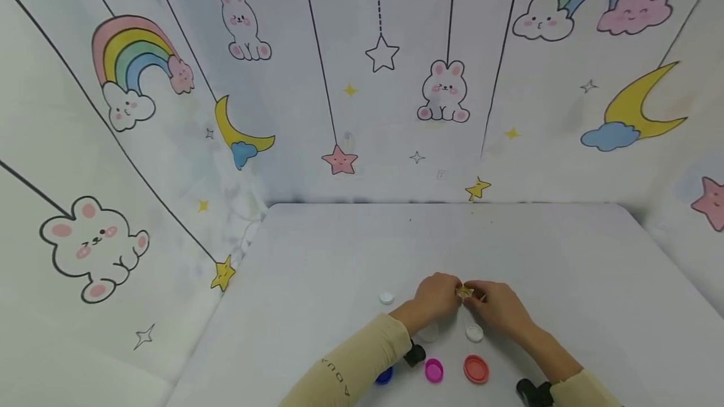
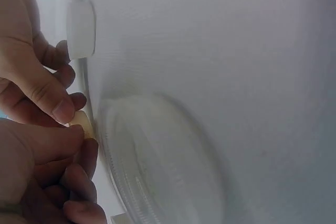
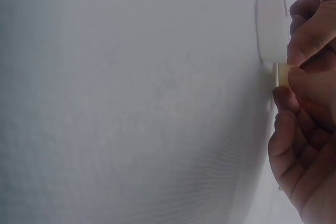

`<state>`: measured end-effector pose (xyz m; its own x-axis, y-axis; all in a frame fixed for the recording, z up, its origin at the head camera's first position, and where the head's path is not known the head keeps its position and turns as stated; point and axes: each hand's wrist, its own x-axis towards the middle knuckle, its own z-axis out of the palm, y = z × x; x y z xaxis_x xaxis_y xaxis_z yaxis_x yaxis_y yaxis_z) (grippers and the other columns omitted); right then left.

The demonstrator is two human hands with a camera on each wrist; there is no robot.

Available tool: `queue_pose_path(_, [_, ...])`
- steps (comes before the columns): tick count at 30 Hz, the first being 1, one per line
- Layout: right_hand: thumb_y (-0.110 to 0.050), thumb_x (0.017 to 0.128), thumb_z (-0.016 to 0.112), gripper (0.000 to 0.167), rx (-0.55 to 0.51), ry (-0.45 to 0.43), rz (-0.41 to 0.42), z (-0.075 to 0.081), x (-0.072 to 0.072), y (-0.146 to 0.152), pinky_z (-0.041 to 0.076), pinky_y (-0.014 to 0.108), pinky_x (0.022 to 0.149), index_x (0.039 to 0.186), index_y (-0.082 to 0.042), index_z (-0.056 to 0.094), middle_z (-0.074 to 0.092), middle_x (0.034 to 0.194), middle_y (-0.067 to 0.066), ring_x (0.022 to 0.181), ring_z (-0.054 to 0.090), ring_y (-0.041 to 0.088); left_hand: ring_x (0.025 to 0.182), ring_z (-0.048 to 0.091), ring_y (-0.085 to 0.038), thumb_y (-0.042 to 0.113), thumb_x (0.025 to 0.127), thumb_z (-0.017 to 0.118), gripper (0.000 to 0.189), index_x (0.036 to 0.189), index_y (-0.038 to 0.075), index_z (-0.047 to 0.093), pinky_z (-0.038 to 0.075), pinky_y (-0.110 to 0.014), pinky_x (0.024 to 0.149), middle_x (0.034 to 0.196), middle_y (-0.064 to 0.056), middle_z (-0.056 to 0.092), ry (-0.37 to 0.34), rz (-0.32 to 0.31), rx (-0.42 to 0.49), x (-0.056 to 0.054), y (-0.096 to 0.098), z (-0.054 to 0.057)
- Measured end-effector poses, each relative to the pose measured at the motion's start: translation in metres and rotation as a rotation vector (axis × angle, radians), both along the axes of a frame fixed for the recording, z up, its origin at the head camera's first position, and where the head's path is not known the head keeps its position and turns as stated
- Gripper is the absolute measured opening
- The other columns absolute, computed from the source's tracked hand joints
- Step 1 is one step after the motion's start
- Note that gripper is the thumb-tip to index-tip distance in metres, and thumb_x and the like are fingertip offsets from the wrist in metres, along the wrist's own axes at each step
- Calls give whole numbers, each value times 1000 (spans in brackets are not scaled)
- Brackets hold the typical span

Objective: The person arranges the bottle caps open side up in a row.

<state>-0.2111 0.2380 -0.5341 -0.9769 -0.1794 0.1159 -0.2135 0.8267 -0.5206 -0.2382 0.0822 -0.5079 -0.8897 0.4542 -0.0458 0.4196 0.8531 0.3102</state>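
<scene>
Both hands meet over the table around a small yellow cap-like piece (image 1: 464, 292), mostly covered by fingers. My left hand (image 1: 438, 294) pinches it from the left, and my right hand (image 1: 500, 306) from the right, thumb and fingertips against it. In the left wrist view, the pale yellow piece (image 2: 82, 122) shows between the fingertips of the right hand above and the left hand (image 2: 44, 163) below. In the right wrist view, a sliver of the yellow piece (image 3: 284, 75) sticks out beside the right hand (image 3: 310, 135). Its exact kind is hidden.
Near the hands lie a white cap (image 1: 474, 333), another white cap (image 1: 387, 298) and a translucent lid (image 2: 168, 161). Closer to the front are a red lid (image 1: 476, 369), a magenta cap (image 1: 433, 370) and a blue cap (image 1: 384, 376), partly behind the left sleeve.
</scene>
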Motion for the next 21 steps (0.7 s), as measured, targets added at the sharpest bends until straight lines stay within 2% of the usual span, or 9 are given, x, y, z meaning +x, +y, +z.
queue_pose_path(8, [-9, 84, 75, 30, -4, -2, 15, -1, -4, -5, 52, 35, 68, 112, -2, 70, 68, 84, 1, 72, 59, 12, 67, 58, -3, 23, 90, 68, 12, 98, 20, 76, 45, -21, 57, 82, 9, 70, 73, -11, -94, -2, 0, -3])
queue_pose_path(12, [-8, 83, 75, 29, -9, 4, 23, -2, -5, -6, 52, 35, 68, 111, -1, 70, 69, 84, 2, 73, 59, 12, 65, 55, -4, 22, 90, 68, 11, 96, 19, 76, 45, -21, 57, 81, 8, 69, 61, 6, -94, -3, 1, -6])
queue_pose_path(16, [-9, 83, 75, 29, -9, 3, 23, -1, -3, -4, 51, 35, 66, 111, 0, 70, 68, 83, 1, 72, 59, 12, 62, 53, -5, 20, 90, 67, 8, 90, 18, 74, 44, -22, 55, 77, 7, 67, 54, -4, -86, -3, 3, -9])
queue_pose_path(18, [-10, 84, 74, 31, -4, -3, 16, 1, -1, -2, 50, 34, 65, 113, 0, 69, 67, 82, 1, 71, 58, 12, 65, 57, -5, 21, 90, 68, 7, 92, 18, 74, 46, -22, 57, 80, 7, 68, 69, -12, -89, -3, 5, -10])
queue_pose_path(21, [-11, 85, 73, 34, 0, 4, 2, 7, 1, 1, 49, 31, 61, 116, 2, 67, 68, 82, 2, 69, 58, 11, 80, 63, -4, 25, 89, 69, 18, 106, 20, 73, 50, -21, 66, 93, 8, 71, 84, -8, -77, -4, 4, -10])
